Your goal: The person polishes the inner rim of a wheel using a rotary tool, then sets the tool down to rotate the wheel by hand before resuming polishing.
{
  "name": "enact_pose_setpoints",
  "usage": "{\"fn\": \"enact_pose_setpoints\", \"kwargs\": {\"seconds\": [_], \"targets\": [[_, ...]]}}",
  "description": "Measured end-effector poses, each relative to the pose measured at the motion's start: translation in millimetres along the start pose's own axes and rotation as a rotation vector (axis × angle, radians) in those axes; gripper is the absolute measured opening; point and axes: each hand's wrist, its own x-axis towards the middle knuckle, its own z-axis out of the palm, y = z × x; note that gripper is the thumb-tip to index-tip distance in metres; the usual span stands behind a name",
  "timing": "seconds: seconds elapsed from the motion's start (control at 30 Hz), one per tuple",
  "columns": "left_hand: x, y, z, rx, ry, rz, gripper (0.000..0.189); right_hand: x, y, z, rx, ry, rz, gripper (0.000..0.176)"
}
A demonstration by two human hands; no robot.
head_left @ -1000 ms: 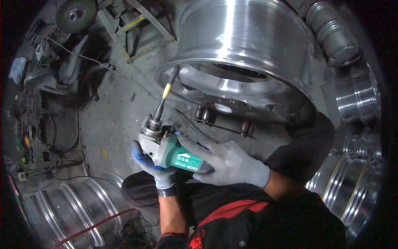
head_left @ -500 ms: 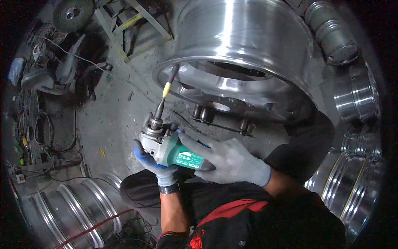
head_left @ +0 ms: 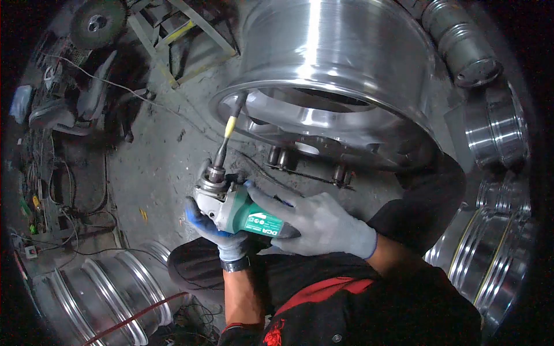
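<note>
A green and silver angle grinder [head_left: 261, 221] marked DCA is held between my two gloved hands. My left hand [head_left: 210, 226], in a grey glove with blue palm, wraps round the metal gear head from below. My right hand [head_left: 323, 222] grips the green body from the other side. From the head a long shaft [head_left: 230, 126] with a yellow band reaches up to the inner rim of a large shiny wheel rim [head_left: 340, 52]. The shaft's dark tip meets or nearly meets the rim's near-left edge; exact contact is hard to tell. The wheel rim stands tilted on a stand with rollers [head_left: 283, 158].
More metal wheel rims stand at the lower left [head_left: 107, 294] and the right [head_left: 496, 130]. A steel frame [head_left: 179, 40] and a round disc [head_left: 97, 23] are at the upper left. Cables [head_left: 109, 81] run across the floor, with clutter along the left side.
The view has shifted very slightly. Both hands keep the grinder in nearly the same place, with the shaft tip still at the rim's left edge.
</note>
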Motion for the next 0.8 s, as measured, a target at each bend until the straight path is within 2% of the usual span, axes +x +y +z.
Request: {"fn": "enact_pose_setpoints", "kwargs": {"seconds": [0.07, 0.1, 0.17, 0.23, 0.3, 0.37, 0.47, 0.53, 0.57, 0.63, 0.8], "targets": [[2, -2, 12, 0.006, 0.041, 0.025, 0.088, -4, 1, -2, 0.009, 0.014, -0.005, 0.11], [1, -3, 15, 0.025, -0.024, 0.007, 0.086, -5, 0, -5, 0.024, -0.027, 0.049, 0.11], [1, -2, 18, 0.078, 0.002, 0.023, 0.084, -6, -3, -8, 0.037, -0.07, 0.101, 0.11], [0, 2, 20, 0.134, 0.026, 0.038, 0.083, -4, -5, -10, 0.079, -0.004, 0.061, 0.111], [-5, 9, 20, -0.023, -0.034, -0.025, 0.079, -2, -5, -8, 0.078, -0.034, 0.051, 0.112], [-9, 13, 22, -0.01, -0.019, -0.005, 0.078, -1, -5, -4, 0.081, -0.063, 0.042, 0.112], [-11, 17, 28, 0.014, -0.021, 0.016, 0.075, 0, -6, -1, 0.078, 0.054, -0.045, 0.113], [-7, 14, 29, 0.016, -0.012, 0.027, 0.074, 0, -11, -11, 0.099, -0.174, 0.144, 0.114], [-4, 14, 27, -0.011, -0.014, -0.012, 0.073, -1, -11, -10, 0.095, -0.177, 0.144, 0.114], [-4, 14, 29, -0.068, -0.027, -0.033, 0.072, -4, -10, -6, 0.085, -0.049, 0.087, 0.115], [-7, 18, 27, -0.034, -0.08, 0.012, 0.072, 1, -8, -5, 0.102, -0.007, 0.019, 0.115]]}}
